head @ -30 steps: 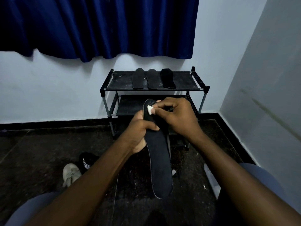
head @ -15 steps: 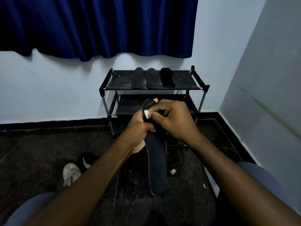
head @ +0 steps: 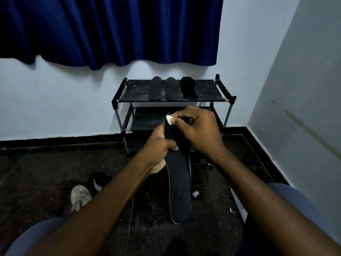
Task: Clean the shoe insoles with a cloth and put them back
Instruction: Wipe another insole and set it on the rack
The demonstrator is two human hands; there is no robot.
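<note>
Just in front of the shoe rack [head: 136, 101], the head view shows the left hand [head: 160, 150] gripping a dark insole [head: 178, 182] around its upper part, thumb across the near face. The long sole hangs down from there toward the person's lap. The right hand [head: 197, 130] is closed in a pinch on a small white cloth [head: 168, 120] and presses it against the insole's top end, the end nearest the rack.

Over the last second the cloth slid a little down that rim and is now back up at the tip. The insole's lower end has swung slightly to the left, and both grips are otherwise as they were. I read this as short rubbing strokes on one spot. Cleaning of this insole is under way and putting it back has not begun. The length below the left hand has no cloth on it right now.

The rack's top shelf carries three other insoles [head: 171, 88] side by side, two greyish and the right-hand one blacker. Its middle shelf [head: 147, 119] looks bare where it shows, though the hands hide part of it. The lowest level is too dark to tell.

Left of the rack and nearer the person, a white shoe [head: 80, 196] and a black shoe [head: 99, 180] lie close together on the floor. Whether either holds an insole cannot be seen.
</note>
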